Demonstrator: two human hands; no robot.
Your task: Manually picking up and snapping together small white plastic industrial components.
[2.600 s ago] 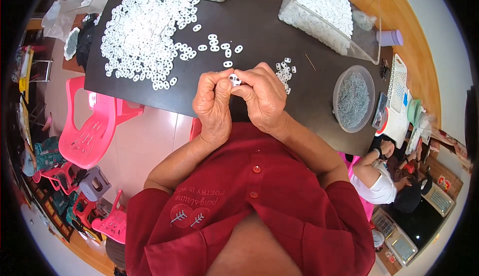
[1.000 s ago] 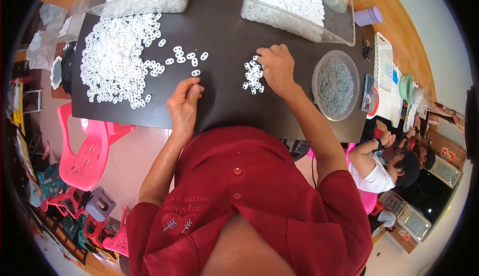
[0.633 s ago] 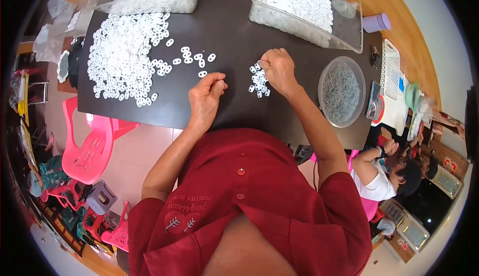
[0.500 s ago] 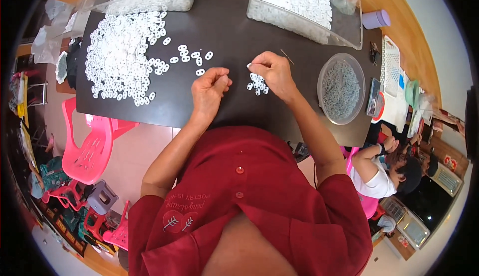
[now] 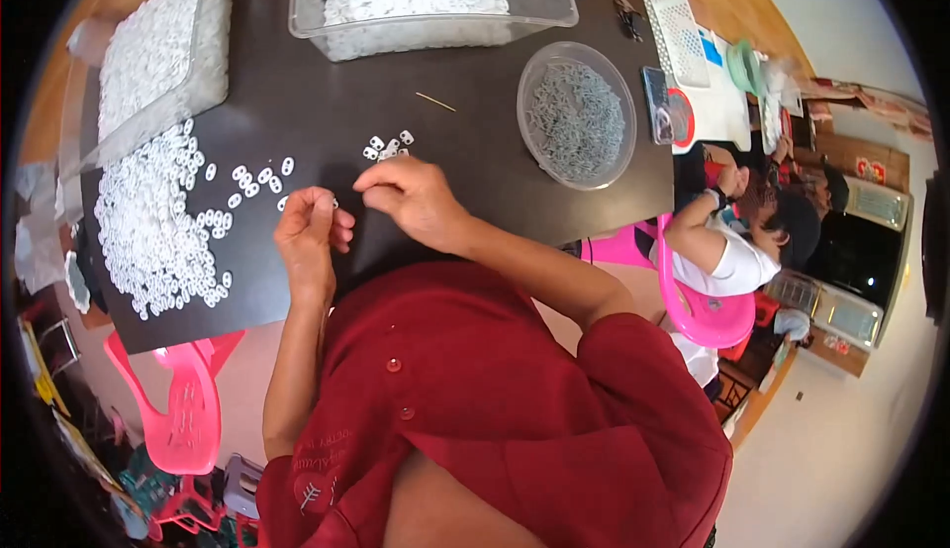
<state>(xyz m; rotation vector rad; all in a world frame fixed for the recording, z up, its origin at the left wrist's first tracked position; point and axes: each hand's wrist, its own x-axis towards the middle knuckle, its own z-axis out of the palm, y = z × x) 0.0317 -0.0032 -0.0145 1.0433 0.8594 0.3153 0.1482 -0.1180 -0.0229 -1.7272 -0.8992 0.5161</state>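
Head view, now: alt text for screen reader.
A person's left hand and right hand are close together over a dark table, between a large pile of white two-hole pieces and a round clear tub of small grey parts.

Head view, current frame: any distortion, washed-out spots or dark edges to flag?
Head view: black corners from the fisheye; same view, the wood-coloured strip at upper right bends along the rim; same view, the heaped white pieces at left look nearly washed out mid-heap, individual outlines hard to separate.
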